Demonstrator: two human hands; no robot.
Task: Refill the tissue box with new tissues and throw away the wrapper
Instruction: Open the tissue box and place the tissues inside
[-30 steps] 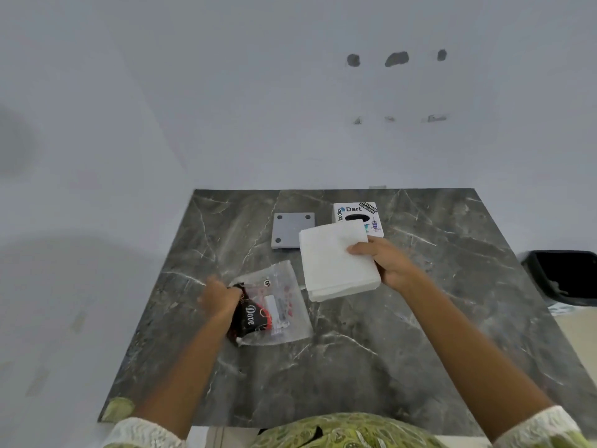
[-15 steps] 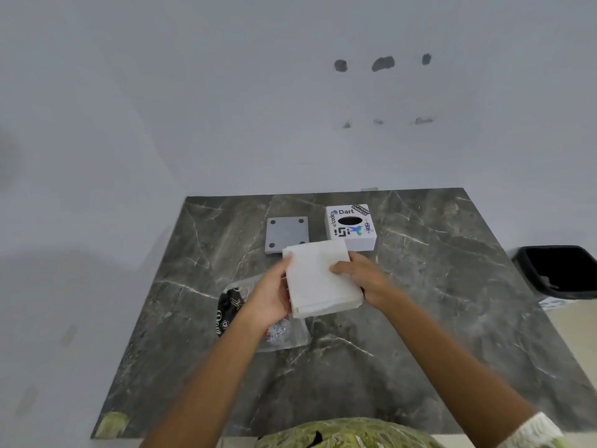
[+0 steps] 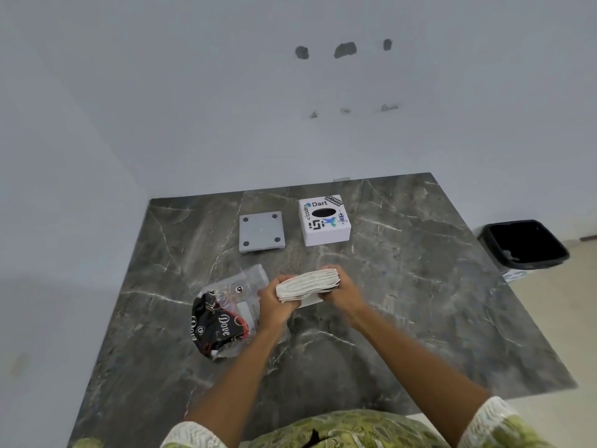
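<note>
Empty wrapper (image 3: 226, 318) flat on bench (image 3: 403, 302), just left of left hand (image 3: 274, 305). Both hands squeeze tissue stack (image 3: 307, 286) between them, edge up, above bench; left hand clamps left end, right hand (image 3: 342, 294) clamps right end. Grey base plate (image 3: 261, 231) and tissue box (image 3: 324, 219) sit beyond hands. Black bin (image 3: 523, 244) far right on floor.

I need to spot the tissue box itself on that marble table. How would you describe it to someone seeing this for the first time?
On the dark marble table, look to the far side, beyond the hands holding the tissue stack. The tissue box is the white cube right of the flat grey plate. Unlike the plate, it has an oval slot on top and stickers, one reading "Dart".
</note>
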